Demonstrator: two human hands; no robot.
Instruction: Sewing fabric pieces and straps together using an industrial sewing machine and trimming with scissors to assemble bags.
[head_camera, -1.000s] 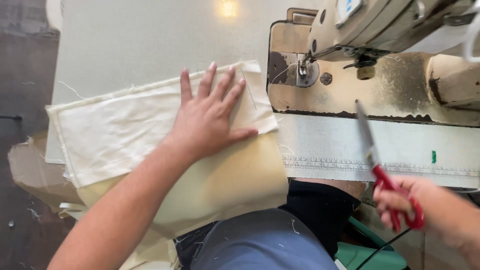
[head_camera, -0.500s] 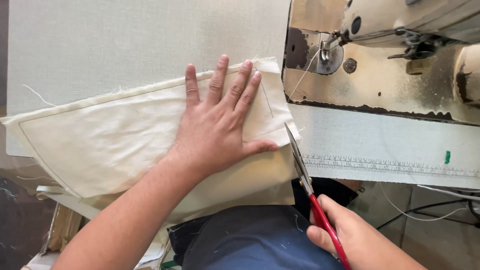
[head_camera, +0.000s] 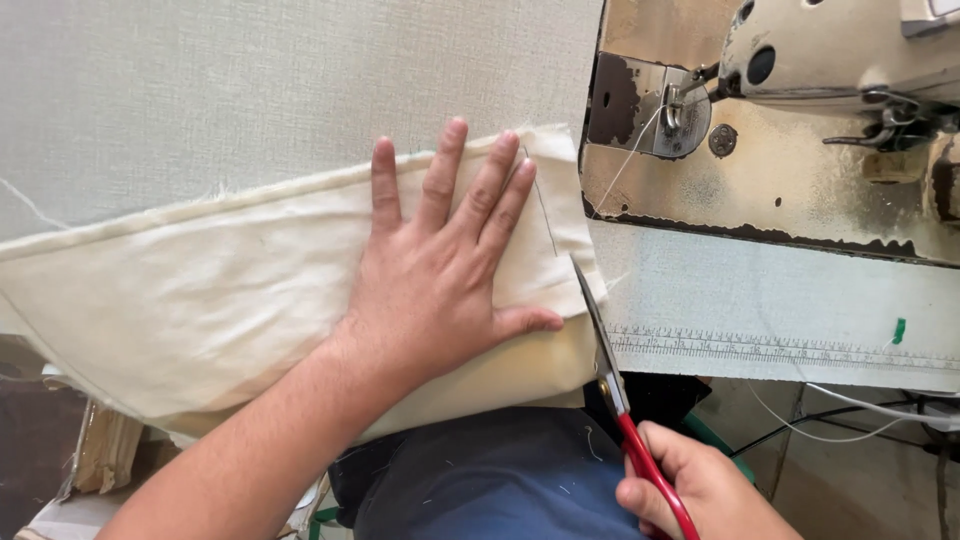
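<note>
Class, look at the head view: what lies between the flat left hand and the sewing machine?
Only the cloth's frayed right edge; left hand and sewing machine have nothing else between them in the head view.

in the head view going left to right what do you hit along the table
cream fabric → left hand pressing flat on it → scissors with red handles, blade tip at the fabric's right edge, held by the right hand → sewing machine → green tab on the table's ruler strip
</note>
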